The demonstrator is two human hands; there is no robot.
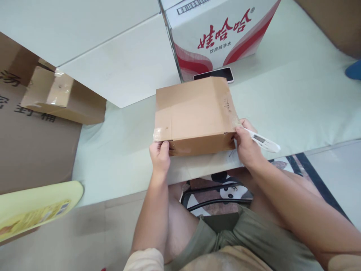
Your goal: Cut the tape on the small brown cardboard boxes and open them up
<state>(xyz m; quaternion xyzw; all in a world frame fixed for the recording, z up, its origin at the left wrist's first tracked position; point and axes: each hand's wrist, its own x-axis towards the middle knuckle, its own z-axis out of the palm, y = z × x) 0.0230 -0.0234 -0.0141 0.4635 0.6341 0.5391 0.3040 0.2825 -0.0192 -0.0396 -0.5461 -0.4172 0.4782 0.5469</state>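
Left hand (160,153) curled on the near-left corner of the cardboard box (194,114), fingers pinching its front edge. Right hand (246,145) grips the near-right corner w/ a white box cutter (262,140) tucked in it. Box sits at the worktop's (296,101) near edge; printed carton (220,34) and phone (216,74) right behind, open room to the right.

Light: bright, even daylight is filling the scene
Shadows: lying soft and faint
Glare: clear tape on the far-left brown cardboard box (60,96) is shining
Edges: bending outward
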